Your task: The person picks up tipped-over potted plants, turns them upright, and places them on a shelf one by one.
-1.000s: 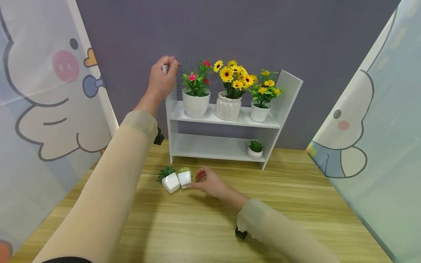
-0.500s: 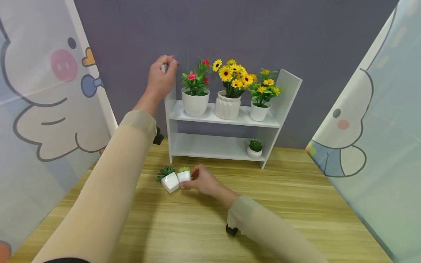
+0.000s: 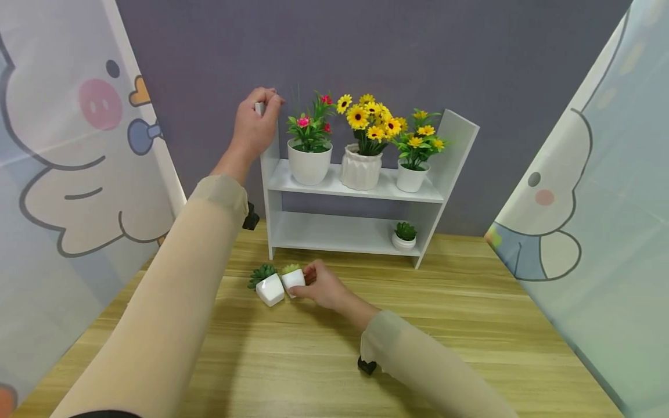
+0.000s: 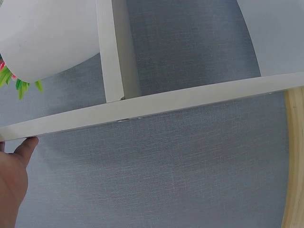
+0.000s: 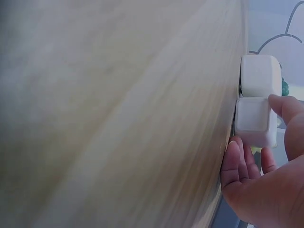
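At the upper left corner of a white two-tier shelf (image 3: 334, 230), my left hand (image 3: 253, 125) grips the top of the side panel. The left wrist view shows that hand's thumb against the panel (image 4: 161, 103). On the table my right hand (image 3: 328, 289) pinches a small white square pot with a light green succulent (image 3: 294, 280), thumb on one face and fingers at the far side. The pot lies tipped over. Beside it lies a second white square pot with a darker succulent (image 3: 270, 289). In the right wrist view the pinched pot's base (image 5: 251, 115) faces the camera.
On the upper tier stand a pink-flowered pot (image 3: 310, 164), a sunflower pot (image 3: 362, 168) and a smaller yellow-flowered pot (image 3: 410, 177). A round potted succulent (image 3: 405, 237) sits at the lower tier's right end. The shelf stands on a wooden table (image 3: 460, 325) before a grey wall.
My right hand has moved left onto the light green succulent's pot and pinched it. The pot has turned slightly, its base shifting right. My left hand stays on the panel.
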Action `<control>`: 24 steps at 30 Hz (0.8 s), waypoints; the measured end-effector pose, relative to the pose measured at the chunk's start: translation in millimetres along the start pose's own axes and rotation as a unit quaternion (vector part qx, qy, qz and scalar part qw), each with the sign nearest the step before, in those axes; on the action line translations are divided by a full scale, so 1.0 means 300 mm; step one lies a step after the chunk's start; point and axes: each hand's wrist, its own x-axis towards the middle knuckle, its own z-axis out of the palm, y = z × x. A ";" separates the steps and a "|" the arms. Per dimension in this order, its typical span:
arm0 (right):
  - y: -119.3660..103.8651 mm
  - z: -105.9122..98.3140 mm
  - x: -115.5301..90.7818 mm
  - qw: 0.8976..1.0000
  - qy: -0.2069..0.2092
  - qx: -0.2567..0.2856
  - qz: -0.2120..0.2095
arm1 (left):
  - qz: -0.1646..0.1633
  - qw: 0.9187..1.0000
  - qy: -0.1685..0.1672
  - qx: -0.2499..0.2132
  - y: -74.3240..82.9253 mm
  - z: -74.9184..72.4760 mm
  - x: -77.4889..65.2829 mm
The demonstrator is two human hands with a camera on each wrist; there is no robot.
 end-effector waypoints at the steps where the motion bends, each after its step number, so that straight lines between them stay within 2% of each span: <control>1: 0.001 -0.002 0.000 1.000 -0.001 0.001 -0.001 | 0.002 1.000 0.001 -0.002 -0.001 0.000 0.001; 6: 0.006 -0.012 -0.002 1.000 -0.004 -0.004 0.001 | 0.006 1.000 0.004 -0.002 -0.004 0.000 0.002; 17: 0.013 -0.030 -0.003 1.000 -0.010 0.002 0.000 | -0.005 1.000 -0.002 0.010 0.001 -0.002 -0.002; 24: -0.009 -0.021 0.006 0.998 0.022 -0.048 0.017 | -0.004 1.000 0.001 0.011 -0.001 -0.001 0.001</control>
